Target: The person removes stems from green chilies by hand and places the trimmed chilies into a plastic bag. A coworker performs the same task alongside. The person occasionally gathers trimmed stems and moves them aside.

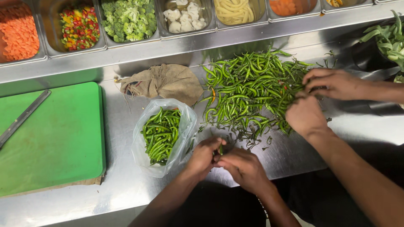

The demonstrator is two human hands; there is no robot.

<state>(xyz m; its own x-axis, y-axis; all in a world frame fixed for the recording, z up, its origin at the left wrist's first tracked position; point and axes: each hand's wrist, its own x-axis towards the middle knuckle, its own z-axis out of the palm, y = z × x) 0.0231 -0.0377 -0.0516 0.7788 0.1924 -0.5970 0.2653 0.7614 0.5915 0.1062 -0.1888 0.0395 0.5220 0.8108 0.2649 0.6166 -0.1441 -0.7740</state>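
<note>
- At the near edge of the stainless steel desk (126, 185), left hand (204, 157) and right hand (244, 168) meet, fingertips touching.
- Fingers of both hands pressed together, pinching one slim green chilli (220, 148) between them; only a short bit of it shows.
- Just left of the left hand: clear plastic bag (145, 157), mouth open, with green chillies (160, 134) inside, lying on the desk.
- Beyond the hands: big loose pile of long green chillies (248, 88) spread on the desk, stems and scraps scattered at its near edge.
- A second person's two hands (332, 84) reach in from the right, fingers curled into the right side of the pile; grip there unclear.
- Crumpled brown burlap cloth (166, 82) sits left of the pile, behind the bag.
- Far left: green rectangular cutting board (59, 138) with a long dark knife (23, 117) lying diagonally on it.
- Along the far edge: row of steel inset pans (210, 29) with chopped orange carrot, mixed diced peppers, broccoli florets, cauliflower, pale beans.
- Top right corner: leafy greens (389, 38), partly cut off.
</note>
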